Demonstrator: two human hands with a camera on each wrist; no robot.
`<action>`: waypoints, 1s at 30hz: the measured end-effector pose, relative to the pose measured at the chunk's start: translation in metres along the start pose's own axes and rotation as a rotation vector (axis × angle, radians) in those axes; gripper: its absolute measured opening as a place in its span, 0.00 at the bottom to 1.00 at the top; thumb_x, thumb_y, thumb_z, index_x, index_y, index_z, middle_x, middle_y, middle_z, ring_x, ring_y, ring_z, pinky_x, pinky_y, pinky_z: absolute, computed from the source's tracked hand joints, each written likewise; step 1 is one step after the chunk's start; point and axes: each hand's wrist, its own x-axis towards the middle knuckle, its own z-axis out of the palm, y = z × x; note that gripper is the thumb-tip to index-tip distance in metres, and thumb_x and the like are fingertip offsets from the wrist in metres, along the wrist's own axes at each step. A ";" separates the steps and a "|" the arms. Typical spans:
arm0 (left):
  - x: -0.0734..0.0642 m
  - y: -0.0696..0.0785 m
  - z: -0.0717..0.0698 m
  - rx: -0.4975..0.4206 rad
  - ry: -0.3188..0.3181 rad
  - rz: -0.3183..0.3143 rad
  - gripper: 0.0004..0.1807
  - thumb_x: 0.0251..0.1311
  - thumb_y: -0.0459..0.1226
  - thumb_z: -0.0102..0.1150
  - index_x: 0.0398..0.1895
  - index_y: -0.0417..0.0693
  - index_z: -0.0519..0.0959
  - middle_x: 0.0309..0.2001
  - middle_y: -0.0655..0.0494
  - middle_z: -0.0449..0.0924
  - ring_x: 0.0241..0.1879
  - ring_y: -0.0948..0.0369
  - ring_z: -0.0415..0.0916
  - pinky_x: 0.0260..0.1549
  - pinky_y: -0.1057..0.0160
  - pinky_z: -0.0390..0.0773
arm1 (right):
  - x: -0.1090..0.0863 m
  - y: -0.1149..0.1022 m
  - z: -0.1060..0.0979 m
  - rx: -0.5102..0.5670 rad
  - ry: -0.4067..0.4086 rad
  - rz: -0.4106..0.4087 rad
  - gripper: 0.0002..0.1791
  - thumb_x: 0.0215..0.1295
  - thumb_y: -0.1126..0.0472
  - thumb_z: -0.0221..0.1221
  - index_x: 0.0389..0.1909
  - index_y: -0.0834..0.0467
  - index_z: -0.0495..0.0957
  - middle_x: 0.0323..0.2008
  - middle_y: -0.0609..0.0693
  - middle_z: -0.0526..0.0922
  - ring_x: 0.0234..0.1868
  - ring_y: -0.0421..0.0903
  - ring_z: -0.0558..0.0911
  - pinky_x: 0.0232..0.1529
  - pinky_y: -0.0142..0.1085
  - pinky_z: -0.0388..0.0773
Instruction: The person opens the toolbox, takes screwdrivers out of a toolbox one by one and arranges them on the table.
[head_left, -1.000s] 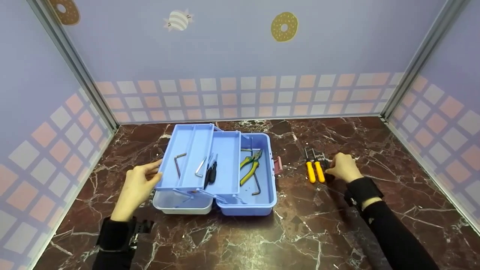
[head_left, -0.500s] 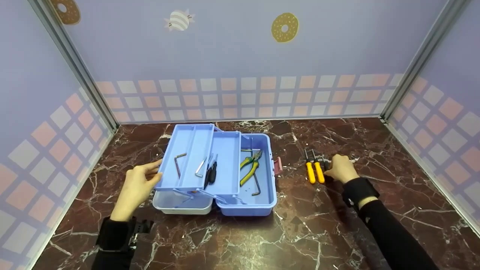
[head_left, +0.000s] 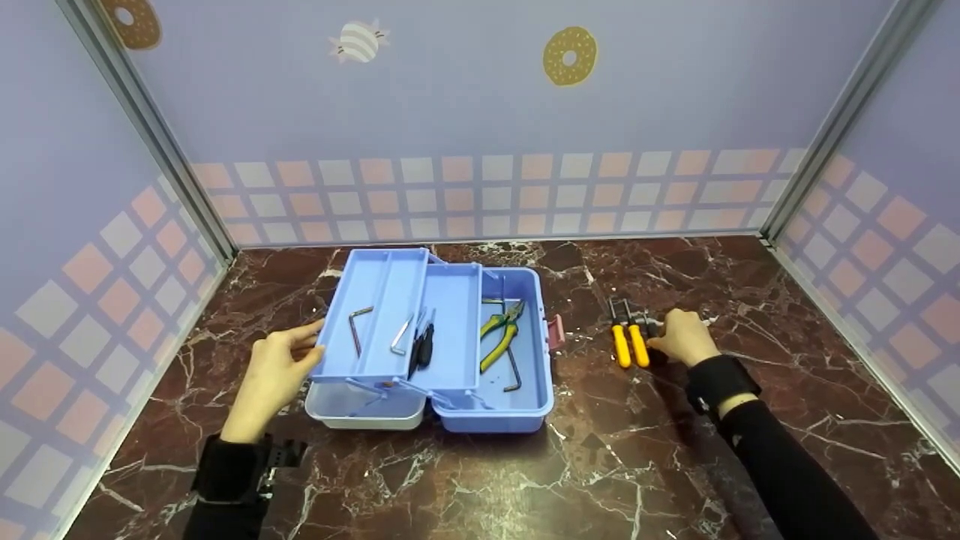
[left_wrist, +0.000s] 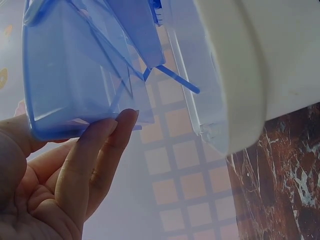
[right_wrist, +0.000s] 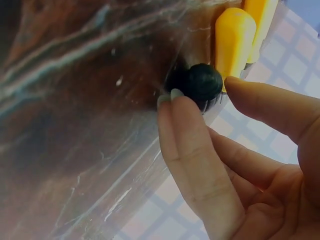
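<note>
A blue toolbox stands on the table with its tiers spread. At its left, my left hand grips the edge of the upper tray, thumb on one side and fingers on the other. My right hand is down at the table on the right, its thumb and fingertips pinching the end of a black-handled tool. The rest of that tool is mostly hidden by the hand. Directly left of it lie two yellow-handled screwdrivers, side by side.
Hex keys lie in the upper tray, black-handled screwdrivers in the middle tray. Pliers with yellow-green handles rest in the toolbox's bottom. A pink latch sticks out at right. Patterned walls enclose the marble-look table.
My right hand has shifted very slightly left and stays at the black-handled tool. The left hand and the toolbox have not moved.
</note>
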 end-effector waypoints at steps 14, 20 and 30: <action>0.000 0.001 0.001 0.012 0.010 0.004 0.22 0.61 0.27 0.58 0.60 0.34 0.77 0.44 0.34 0.85 0.43 0.43 0.86 0.45 0.48 0.84 | -0.002 -0.004 -0.010 -0.063 -0.054 0.081 0.15 0.65 0.57 0.62 0.30 0.68 0.81 0.31 0.66 0.84 0.29 0.58 0.82 0.27 0.47 0.78; 0.000 0.000 0.001 0.008 0.019 0.014 0.21 0.61 0.26 0.58 0.59 0.33 0.77 0.44 0.33 0.85 0.43 0.42 0.86 0.45 0.48 0.84 | -0.002 -0.010 -0.014 -0.118 -0.047 0.108 0.23 0.66 0.54 0.61 0.48 0.73 0.77 0.45 0.74 0.81 0.43 0.69 0.82 0.36 0.59 0.81; 0.000 -0.002 0.002 0.009 0.018 0.018 0.21 0.61 0.26 0.57 0.59 0.32 0.77 0.44 0.33 0.85 0.43 0.42 0.86 0.45 0.48 0.84 | -0.004 -0.014 -0.008 -0.146 -0.024 -0.003 0.37 0.74 0.52 0.51 0.75 0.67 0.53 0.72 0.70 0.59 0.73 0.72 0.55 0.65 0.70 0.63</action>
